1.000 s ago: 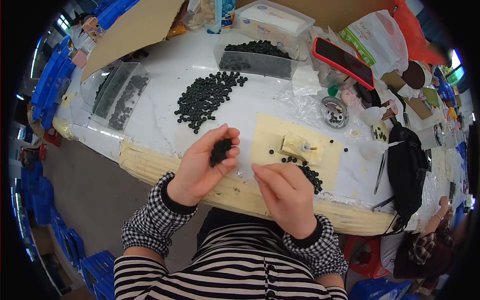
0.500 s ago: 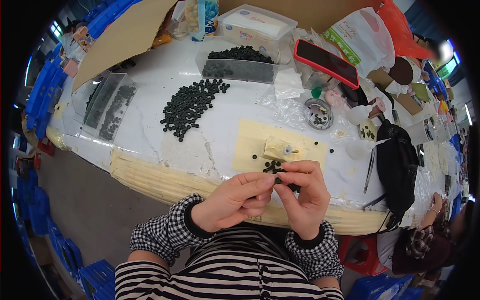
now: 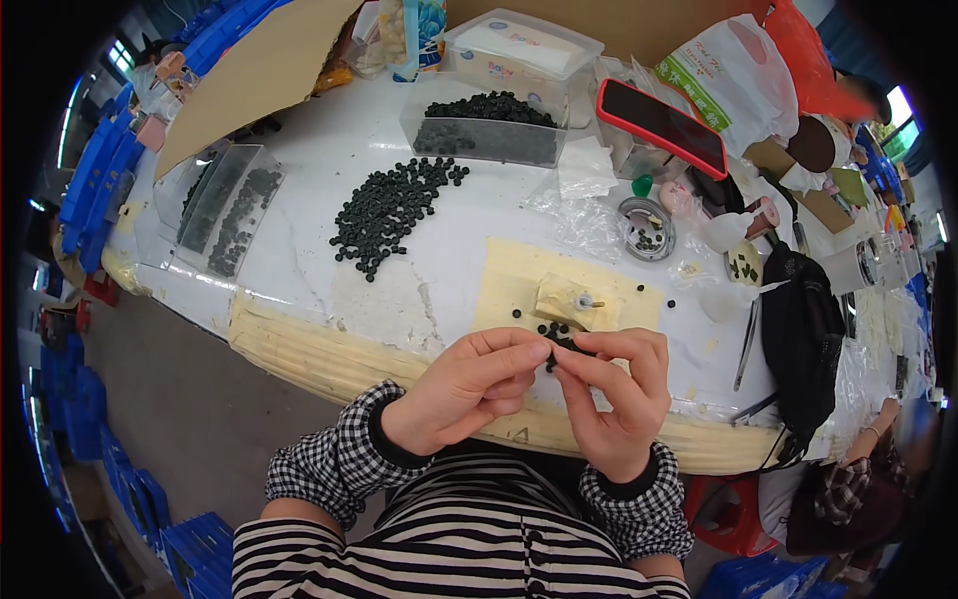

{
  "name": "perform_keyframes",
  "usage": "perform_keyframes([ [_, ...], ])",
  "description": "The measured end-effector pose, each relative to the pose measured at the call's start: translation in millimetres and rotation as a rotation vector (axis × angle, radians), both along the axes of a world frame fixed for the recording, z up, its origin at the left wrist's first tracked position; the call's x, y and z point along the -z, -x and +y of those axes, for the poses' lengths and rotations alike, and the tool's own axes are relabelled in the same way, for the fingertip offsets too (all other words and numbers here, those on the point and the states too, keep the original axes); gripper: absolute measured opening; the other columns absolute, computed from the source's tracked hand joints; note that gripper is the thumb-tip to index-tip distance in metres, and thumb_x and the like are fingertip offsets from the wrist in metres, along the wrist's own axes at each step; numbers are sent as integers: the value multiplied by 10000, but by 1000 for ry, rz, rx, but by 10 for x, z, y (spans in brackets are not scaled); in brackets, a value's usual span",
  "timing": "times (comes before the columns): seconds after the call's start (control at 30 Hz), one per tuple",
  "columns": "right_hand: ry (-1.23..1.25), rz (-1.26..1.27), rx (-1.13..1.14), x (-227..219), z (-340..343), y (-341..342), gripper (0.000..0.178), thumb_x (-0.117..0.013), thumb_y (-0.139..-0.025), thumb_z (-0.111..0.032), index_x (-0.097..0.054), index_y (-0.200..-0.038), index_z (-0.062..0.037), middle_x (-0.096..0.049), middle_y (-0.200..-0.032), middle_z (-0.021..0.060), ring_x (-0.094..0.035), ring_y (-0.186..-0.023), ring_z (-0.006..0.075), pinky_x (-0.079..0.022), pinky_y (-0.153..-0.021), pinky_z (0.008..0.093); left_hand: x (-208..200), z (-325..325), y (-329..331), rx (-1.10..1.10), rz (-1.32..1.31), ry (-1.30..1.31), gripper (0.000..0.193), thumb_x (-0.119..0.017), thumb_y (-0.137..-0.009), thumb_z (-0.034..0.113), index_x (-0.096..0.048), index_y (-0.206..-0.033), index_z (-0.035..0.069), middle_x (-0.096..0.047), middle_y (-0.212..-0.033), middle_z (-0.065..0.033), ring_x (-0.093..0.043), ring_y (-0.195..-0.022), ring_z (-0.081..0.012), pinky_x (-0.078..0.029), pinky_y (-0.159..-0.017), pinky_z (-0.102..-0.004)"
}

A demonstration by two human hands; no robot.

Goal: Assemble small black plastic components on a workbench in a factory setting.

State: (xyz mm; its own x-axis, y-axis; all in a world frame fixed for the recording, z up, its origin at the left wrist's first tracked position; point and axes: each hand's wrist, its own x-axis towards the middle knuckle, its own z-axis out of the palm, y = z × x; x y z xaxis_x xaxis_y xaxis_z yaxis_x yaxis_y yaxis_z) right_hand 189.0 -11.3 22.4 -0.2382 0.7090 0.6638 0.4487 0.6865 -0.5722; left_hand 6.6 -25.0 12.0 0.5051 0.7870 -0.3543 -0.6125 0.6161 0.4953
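Over the table's near edge my left hand (image 3: 469, 387) and my right hand (image 3: 621, 399) meet fingertip to fingertip. Thumb and forefinger of each are pinched round a small black round part (image 3: 552, 362), mostly hidden by the fingers. Just beyond the fingertips lie several like black parts (image 3: 561, 332) on a yellow sheet (image 3: 504, 275). A small yellowish block (image 3: 559, 298) with a metal pin (image 3: 591, 303) on it stands there too. Farther left a large loose pile of black parts (image 3: 384, 218) is spread on the white tabletop.
A clear bin (image 3: 489, 148) of black parts stands at the back, and a divided clear box (image 3: 215, 215) at left. Right of the sheet are a round dish (image 3: 647, 228), tweezers (image 3: 745, 346) and a black bag (image 3: 795, 344). A red-cased phone (image 3: 664, 128) leans behind.
My hands stay together at the same spot, with the right fingers slightly lower and straighter. The whole view has shifted a little.
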Motion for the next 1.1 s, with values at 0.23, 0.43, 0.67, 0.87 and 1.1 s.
perform_keyframes([
  [0.23, -72, -44, 51, 20, 13, 34, 311, -789, -653, 14, -719, -943, -74, -652, -907, 32, -558, -829, 231, -465, -696, 320, -22, -12, -79, -50, 73, -18, 174, -526, -1004, 191, -639, -1043, 64, -374, -644, 82, -271, -543, -27, -237, -470, -190],
  [0.43, -54, -41, 27, 4, 19, 29, 298, -784, -657, 21, -719, -935, -65, -640, -859, 30, -560, -795, 221, -458, -666, 310, 24, -4, -78, -74, 56, -64, 158, -588, -975, 176, -655, -1029, 43, -441, -657, 79, -297, -516, -18, -230, -456, -196],
  [0.67, -38, -26, -1, -17, 15, -26, 327, -777, -668, 18, -717, -980, -57, -624, -850, 40, -556, -789, 213, -449, -657, 309, 32, 52, -36, 17, -16, -86, 209, -587, -971, 138, -648, -1132, 20, -436, -651, 81, -284, -514, -17, -219, -454, -193],
  [0.87, 16, -101, 145, -189, 248, -207, 276, -750, -719, 6, -702, -987, -41, -597, -833, 57, -531, -751, 224, -432, -635, 325, -18, 185, -13, -27, 66, -103, 204, -543, -987, 145, -631, -1111, 9, -361, -635, 84, -260, -523, -17, -221, -453, -176],
  [1.1, 68, -142, 119, -54, 373, -187, 236, -744, -739, 3, -702, -967, -43, -580, -798, 66, -534, -729, 232, -431, -622, 326, 50, 210, -27, -65, 43, -77, 221, -563, -982, 147, -644, -1130, 4, -351, -625, 94, -247, -512, -20, -209, -458, -187],
])
